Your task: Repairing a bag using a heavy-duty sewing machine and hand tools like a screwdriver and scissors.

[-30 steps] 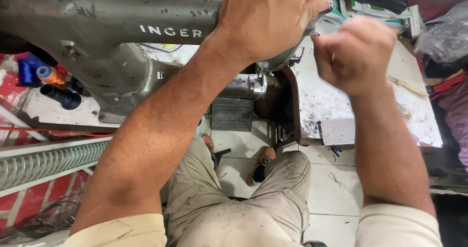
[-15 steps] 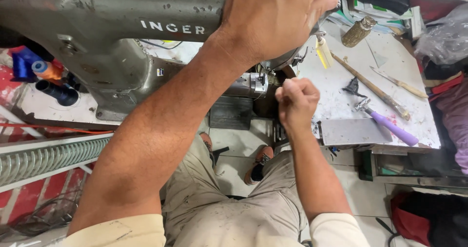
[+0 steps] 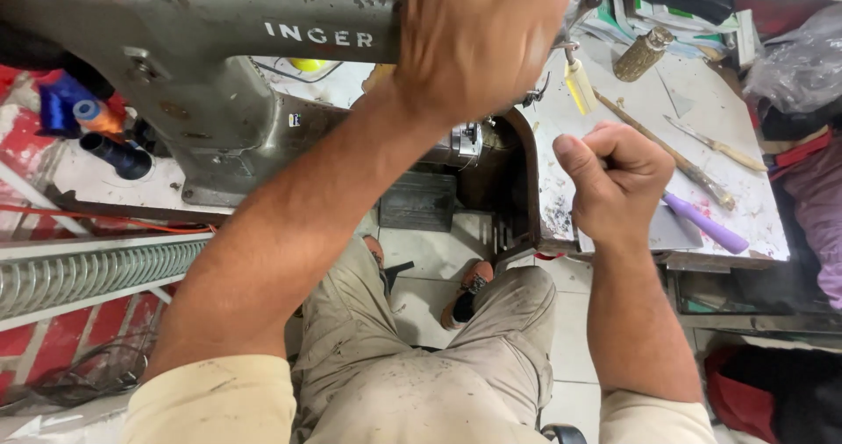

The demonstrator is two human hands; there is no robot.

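White, paint-spattered surface (image 3: 745, 225) carries a tilted grey-green cast-metal sewing machine (image 3: 193, 49), lying across the upper left of the view. Left hand (image 3: 478, 36) lies flat on top of the machine's arm near its head end, fingers spread over the metal; grip wraps nothing. Right hand (image 3: 618, 181) hovers above the surface edge just right of the machine, fingers curled into a tight fist, thumb up; whether anything is pinched inside cannot be told. Near the fist: purple-handled tool (image 3: 706, 223), long wooden stick (image 3: 667, 150), yellow-handled screwdriver (image 3: 579, 85), brass knurled cylinder (image 3: 642, 54). Blue thread spool (image 3: 61, 111) sits far left. Below: khaki trousers (image 3: 412, 365), tiled floor (image 3: 421, 269).
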